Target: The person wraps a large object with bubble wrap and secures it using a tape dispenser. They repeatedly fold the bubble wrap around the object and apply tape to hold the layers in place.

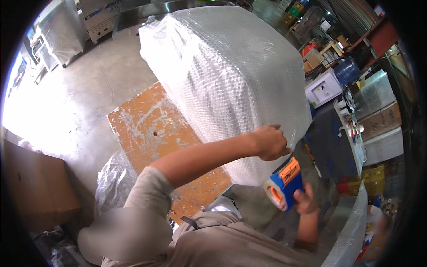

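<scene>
A large bulky item wrapped in bubble wrap [222, 84] fills the upper middle, lying partly over a scuffed orange-brown board [155, 120]. Reaching across from the left, my left hand [270, 143] is at the lower right corner of the wrap, fingers curled in. What lies between those fingers is too small to make out. Just below it, a blue and orange tape dispenser [288, 182] with a roll of tape on it is held in my right hand [306, 200]. The dispenser's head points up toward my left hand.
A cardboard box [40, 184] stands at the left, with crumpled clear plastic [116, 178] beside the board. To the right are a dark-topped table [331, 142], a white water dispenser [324, 89] with a blue bottle, and stacked boxes [380, 118]. Plastic-wrapped equipment [62, 31] is at the far left.
</scene>
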A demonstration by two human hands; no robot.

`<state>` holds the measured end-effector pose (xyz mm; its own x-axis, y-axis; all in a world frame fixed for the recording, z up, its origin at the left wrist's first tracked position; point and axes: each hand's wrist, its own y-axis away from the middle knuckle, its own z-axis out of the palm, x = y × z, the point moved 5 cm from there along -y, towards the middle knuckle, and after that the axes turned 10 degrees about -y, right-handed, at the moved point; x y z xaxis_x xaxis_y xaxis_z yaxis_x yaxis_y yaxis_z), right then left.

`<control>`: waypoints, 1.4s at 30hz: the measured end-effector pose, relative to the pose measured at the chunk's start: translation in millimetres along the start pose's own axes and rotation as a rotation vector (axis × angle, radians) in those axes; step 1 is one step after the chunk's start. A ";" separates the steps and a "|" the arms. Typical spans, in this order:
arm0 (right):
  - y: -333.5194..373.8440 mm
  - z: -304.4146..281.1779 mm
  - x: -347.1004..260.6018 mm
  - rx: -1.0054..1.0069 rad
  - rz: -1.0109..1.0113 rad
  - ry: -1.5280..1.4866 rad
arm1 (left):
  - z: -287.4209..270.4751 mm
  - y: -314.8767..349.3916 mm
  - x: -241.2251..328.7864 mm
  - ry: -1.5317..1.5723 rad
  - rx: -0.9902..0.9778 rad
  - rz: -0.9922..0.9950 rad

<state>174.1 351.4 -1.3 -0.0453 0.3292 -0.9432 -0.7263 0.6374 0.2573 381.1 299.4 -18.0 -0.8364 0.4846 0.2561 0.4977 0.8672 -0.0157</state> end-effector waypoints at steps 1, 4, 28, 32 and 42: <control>11.0 7.7 20.5 0.035 -0.005 0.017 | -2.8 26.8 3.8 0.259 0.078 -0.004; 19.4 34.5 63.5 0.160 -0.140 -0.004 | -3.2 76.9 12.9 0.833 0.240 -0.032; 36.2 71.7 109.3 0.556 -0.313 -0.085 | -10.8 44.3 25.5 0.861 -0.301 -0.081; 21.2 111.2 113.1 0.697 -0.340 -0.159 | -16.5 39.4 9.5 0.757 -0.316 0.112; -79.4 146.5 99.7 0.830 -0.470 -0.540 | -86.6 -112.6 -44.8 -0.753 0.286 0.293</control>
<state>327.8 435.7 -85.0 0.5689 0.0633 -0.8200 0.1050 0.9833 0.1488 382.4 170.1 56.0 -0.6633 0.5523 -0.5049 0.7249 0.6418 -0.2502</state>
